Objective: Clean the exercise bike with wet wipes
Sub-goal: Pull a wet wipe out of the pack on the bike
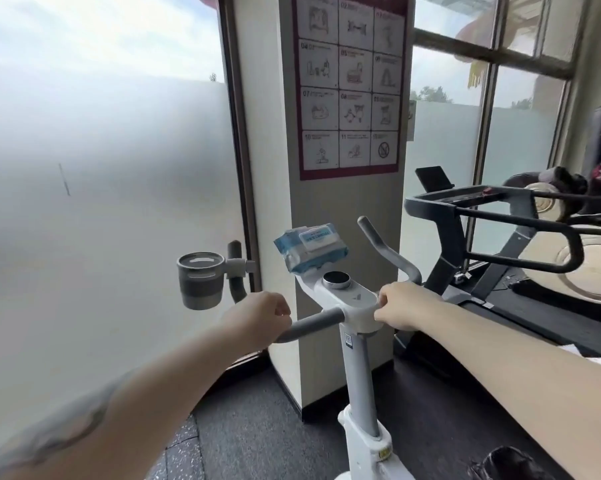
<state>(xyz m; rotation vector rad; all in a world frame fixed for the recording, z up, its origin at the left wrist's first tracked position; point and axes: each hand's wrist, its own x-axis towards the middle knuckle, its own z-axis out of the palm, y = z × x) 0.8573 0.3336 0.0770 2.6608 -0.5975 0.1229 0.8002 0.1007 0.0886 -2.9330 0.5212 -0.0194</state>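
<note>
A white exercise bike [356,368] stands in front of me, its grey handlebar [314,323] running left and right from a white console with a round black knob [336,279]. A blue pack of wet wipes [311,247] lies on the front of the console. My left hand [261,320] is closed around the left handlebar grip. My right hand [404,306] grips the handlebar just right of the console. No wipe shows in either hand.
A grey cup holder [199,279] is clamped to the left handlebar end. A pillar with a red instruction poster [351,84] stands close behind the bike. A treadmill [482,216] is to the right. Frosted glass fills the left side; dark rubber flooring lies below.
</note>
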